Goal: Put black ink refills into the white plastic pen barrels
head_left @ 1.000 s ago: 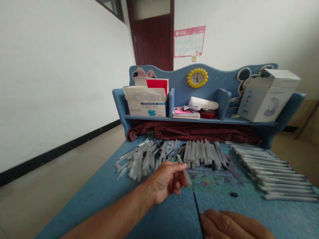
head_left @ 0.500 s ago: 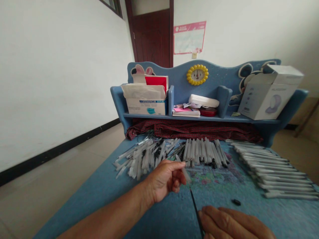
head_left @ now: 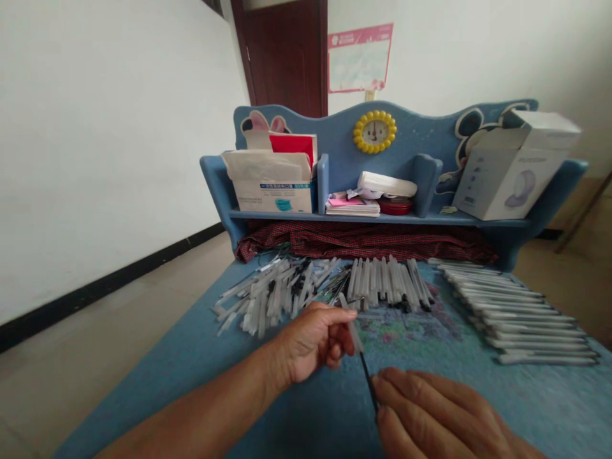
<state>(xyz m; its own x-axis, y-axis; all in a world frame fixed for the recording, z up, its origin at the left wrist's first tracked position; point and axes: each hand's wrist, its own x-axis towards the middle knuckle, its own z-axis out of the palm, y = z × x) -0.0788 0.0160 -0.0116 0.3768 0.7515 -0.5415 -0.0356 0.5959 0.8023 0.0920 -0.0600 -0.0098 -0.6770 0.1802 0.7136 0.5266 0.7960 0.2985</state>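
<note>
My left hand (head_left: 318, 344) is closed, pinching a translucent pen barrel (head_left: 354, 333) between thumb and fingers. The barrel slants, its lower end toward me. My right hand (head_left: 430, 408), also closed, grips a thin black pen refill (head_left: 367, 377). The refill's front end meets the barrel's lower end; how deep it sits inside cannot be made out. Beyond my left hand lie a loose pile of pen barrels (head_left: 270, 296) and a row of barrels (head_left: 382, 280), with thin refills (head_left: 335, 287) between them. Assembled-looking pens (head_left: 530, 322) lie stacked at the right.
A blue table (head_left: 201, 382) carries everything, with a blue shelf (head_left: 415, 220) along its back. On the shelf stand a mask box (head_left: 272, 197), papers (head_left: 354, 209) and a white carton (head_left: 497, 178). Red checked cloth (head_left: 363, 239) is bunched underneath. A yellow-rimmed clock (head_left: 375, 132) sits above.
My right hand has moved forward and up, bringing the refill's tip from just short of the barrel to its end. My left hand stays nearly still. The view has tilted slightly down.
</note>
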